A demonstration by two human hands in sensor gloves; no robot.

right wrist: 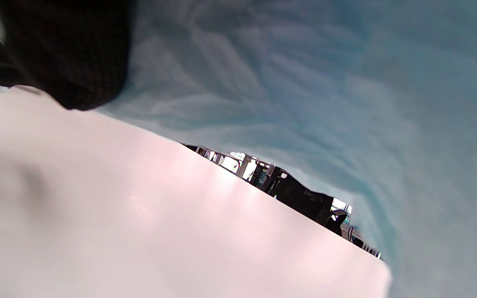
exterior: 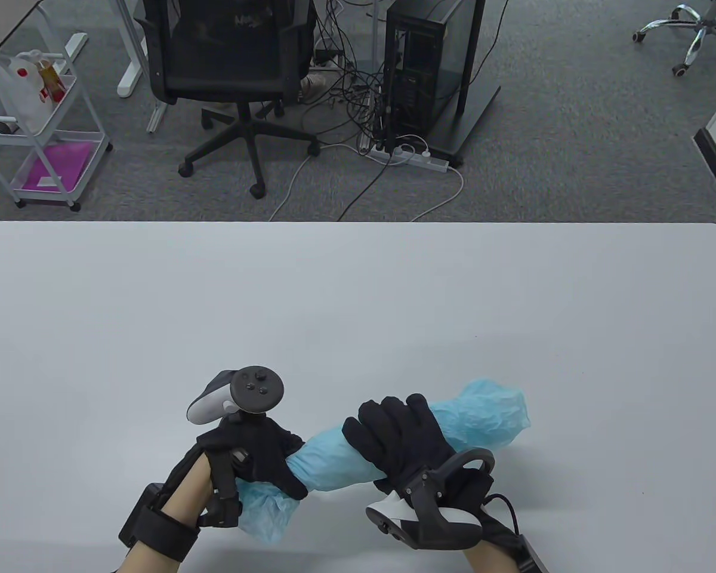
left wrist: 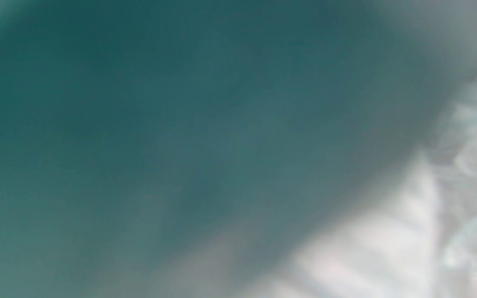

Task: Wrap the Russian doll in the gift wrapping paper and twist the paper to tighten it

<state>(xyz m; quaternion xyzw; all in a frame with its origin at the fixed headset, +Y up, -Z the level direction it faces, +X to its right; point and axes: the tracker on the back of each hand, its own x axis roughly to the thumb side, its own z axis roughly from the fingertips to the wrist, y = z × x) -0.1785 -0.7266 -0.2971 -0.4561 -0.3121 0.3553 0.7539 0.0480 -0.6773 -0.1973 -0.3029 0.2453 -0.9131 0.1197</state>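
A long bundle of light blue wrapping paper [exterior: 328, 461] lies slanted near the table's front edge; the doll inside is hidden. My left hand [exterior: 256, 456] grips the bundle's narrowed left part, with a crumpled paper end [exterior: 268, 513] sticking out below it. My right hand [exterior: 400, 444] is curled over the bundle's thick middle, and the loose right paper end [exterior: 489, 415] fans out beyond it. Blurred blue paper [left wrist: 180, 136] fills the left wrist view. In the right wrist view creased paper [right wrist: 284, 82] hangs over the table and a gloved fingertip [right wrist: 77, 62] shows at top left.
The white table [exterior: 358, 298] stretches wide behind and beside the bundle. Beyond its far edge are an office chair [exterior: 232, 59], a computer tower [exterior: 417, 65] with cables on the carpet, and a white trolley [exterior: 42, 137] at the left.
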